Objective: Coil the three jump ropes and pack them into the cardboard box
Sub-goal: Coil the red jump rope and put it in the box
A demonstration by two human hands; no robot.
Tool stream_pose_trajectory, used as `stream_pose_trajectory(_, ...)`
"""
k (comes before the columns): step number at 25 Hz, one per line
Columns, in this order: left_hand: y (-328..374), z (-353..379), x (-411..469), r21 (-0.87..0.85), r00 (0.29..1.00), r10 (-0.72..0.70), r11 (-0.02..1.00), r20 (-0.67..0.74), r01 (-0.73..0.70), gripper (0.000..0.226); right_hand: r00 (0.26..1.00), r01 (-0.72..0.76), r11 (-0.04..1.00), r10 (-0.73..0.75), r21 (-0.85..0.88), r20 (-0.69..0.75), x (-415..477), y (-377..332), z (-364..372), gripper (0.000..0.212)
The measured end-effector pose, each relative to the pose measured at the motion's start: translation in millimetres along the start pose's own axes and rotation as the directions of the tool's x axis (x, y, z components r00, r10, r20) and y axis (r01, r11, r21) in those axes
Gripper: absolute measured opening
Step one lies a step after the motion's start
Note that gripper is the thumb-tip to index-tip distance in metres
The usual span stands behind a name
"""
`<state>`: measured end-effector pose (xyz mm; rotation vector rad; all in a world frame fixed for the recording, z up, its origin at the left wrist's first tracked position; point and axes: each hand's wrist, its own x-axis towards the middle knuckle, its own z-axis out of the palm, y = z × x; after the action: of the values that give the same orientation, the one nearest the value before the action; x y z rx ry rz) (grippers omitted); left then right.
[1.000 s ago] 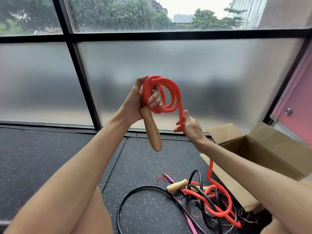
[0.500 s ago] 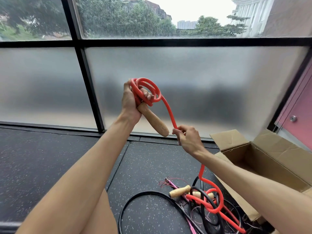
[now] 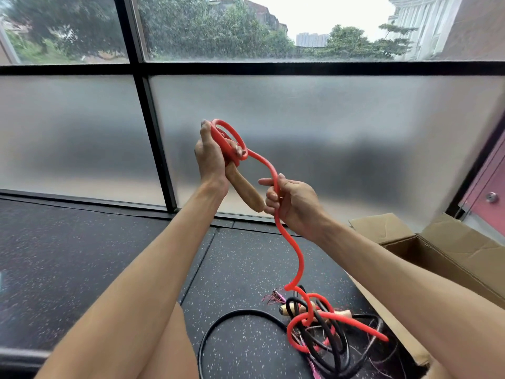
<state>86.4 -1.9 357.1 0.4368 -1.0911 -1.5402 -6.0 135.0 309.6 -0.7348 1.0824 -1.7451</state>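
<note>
Centre frame: left hand (image 3: 211, 157) grips a small coil of red jump rope (image 3: 297, 258) and its wooden handle (image 3: 244, 188), which angles down-right. Right hand (image 3: 293, 201), just beside the handle tip, is closed around the rope's free run. Rope drops to a tangle with the black rope (image 3: 232, 315) on the speckled floor (image 3: 82, 255), lower centre. Open cardboard box (image 3: 442, 253) at right.

Three jump ropes: red (image 3: 296, 258), black (image 3: 240, 314), pink (image 3: 278, 295); one cardboard box (image 3: 448, 250); two hands.

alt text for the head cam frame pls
A person's left hand holds a partly coiled red jump rope by its wooden handle while the right hand feeds it. Black rope tangles on the floor beside an open cardboard box.
</note>
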Motion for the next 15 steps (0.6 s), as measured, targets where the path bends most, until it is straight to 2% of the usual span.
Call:
stream_pose_trajectory(3, 0, 2, 2, -0.005, 0.999, 0.033, 0.999, -0.022, -0.033, 0.049, 0.996, -0.065, 0.914, 0.033, -0.4, -0.084, -4, 20, -10, 0.026)
stream_pose_trajectory(5, -1, 3, 2, 0.012, 0.996, 0.067, 0.998, -0.051, -0.066, 0.047, 0.985, -0.174, 0.793, 0.141, -0.583, -0.102, -11, 32, -21, 0.025)
stream_pose_trajectory(7, -1, 3, 2, 0.071, 0.988, 0.122, 0.991, -0.091, -0.116, 0.048, 0.972, -0.221, 0.649, 0.209, -0.728, -0.109, -20, 43, -28, 0.021)
stream_pose_trajectory(9, -1, 4, 3, 0.152, 0.972, 0.195, 0.973, -0.133, -0.174, 0.046, 0.973, -0.227, 0.593, 0.175, -0.773, -0.152, -23, 53, -33, 0.021)
stream_pose_trajectory(11, -3, 3, 6, 0.24, 0.947, 0.289, 0.938, -0.138, -0.251, 0.044, 0.971, -0.238, 0.607, 0.123, -0.758, -0.206, -23, 55, -35, 0.018)
stream_pose_trajectory(13, -7, 1, 8, 0.326, 0.927, 0.357, 0.895, -0.11, -0.306, 0.044, 0.962, -0.272, 0.653, 0.171, -0.707, -0.212, -23, 54, -37, 0.01)
stream_pose_trajectory(15, -15, -1, 7, 0.414, 0.913, 0.405, 0.838, -0.036, -0.356, 0.038, 0.954, -0.288, 0.68, 0.264, -0.674, -0.142, -26, 52, -37, 0.01)
